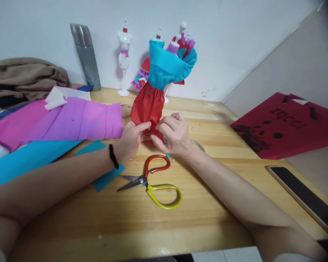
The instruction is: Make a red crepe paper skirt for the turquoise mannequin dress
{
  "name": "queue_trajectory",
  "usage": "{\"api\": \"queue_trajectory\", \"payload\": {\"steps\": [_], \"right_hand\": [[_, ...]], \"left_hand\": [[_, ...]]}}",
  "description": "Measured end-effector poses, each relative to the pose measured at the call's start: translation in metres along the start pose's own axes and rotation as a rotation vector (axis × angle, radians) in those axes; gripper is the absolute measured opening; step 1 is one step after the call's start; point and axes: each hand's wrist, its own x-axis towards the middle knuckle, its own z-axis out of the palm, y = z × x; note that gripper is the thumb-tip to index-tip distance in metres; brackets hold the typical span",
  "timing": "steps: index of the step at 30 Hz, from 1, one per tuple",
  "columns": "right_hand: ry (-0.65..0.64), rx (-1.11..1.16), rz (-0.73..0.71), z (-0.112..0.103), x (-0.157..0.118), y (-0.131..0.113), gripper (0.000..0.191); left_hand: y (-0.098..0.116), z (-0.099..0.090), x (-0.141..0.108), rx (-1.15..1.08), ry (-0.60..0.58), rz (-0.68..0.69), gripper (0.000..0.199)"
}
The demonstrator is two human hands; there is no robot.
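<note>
A small doll dress form stands upright in a crepe-paper-like dress, with a blue top (164, 65) and a gathered red skirt (146, 103). My left hand (132, 137) has its thumb and fingers closed on the left side of the skirt's lower edge. On the right side of that edge, the bent fingers of my right hand (175, 133) are pinched at the red material. Exactly what lies between those fingertips is hidden. Scissors (141, 180) with one red and one yellow handle lie with blades parted on the table, just in front of my hands.
Purple and pink sheets (94, 118) and a blue sheet (30, 158) spread over the table's left side. Against the wall stand a grey bottle (89, 60), a bare white mannequin (124, 51) and other dressed forms. To the right are a red bag (284, 127) and a phone (303, 196).
</note>
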Motion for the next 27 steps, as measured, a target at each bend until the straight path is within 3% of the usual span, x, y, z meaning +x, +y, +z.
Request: {"api": "queue_trajectory", "payload": {"steps": [6,9,13,22,27], "right_hand": [[0.07,0.02,0.217,0.006,-0.001,-0.008,0.022],[0.082,0.0,0.19,0.009,-0.002,-0.008,0.019],[-0.002,-0.028,0.125,0.01,-0.004,-0.006,0.011],[-0.073,-0.158,-0.049,0.011,-0.007,-0.005,0.023],[-0.017,-0.152,-0.075,0.011,-0.005,-0.006,0.024]], "left_hand": [[-0.001,-0.003,0.003,-0.015,-0.015,-0.011,0.008],[-0.001,-0.004,0.004,-0.012,0.012,-0.023,0.009],[0.0,-0.004,0.004,0.002,0.024,-0.04,0.008],[-0.003,-0.009,0.003,0.025,0.022,-0.024,0.017],[-0.006,-0.011,0.002,0.04,-0.013,-0.003,0.026]]}}
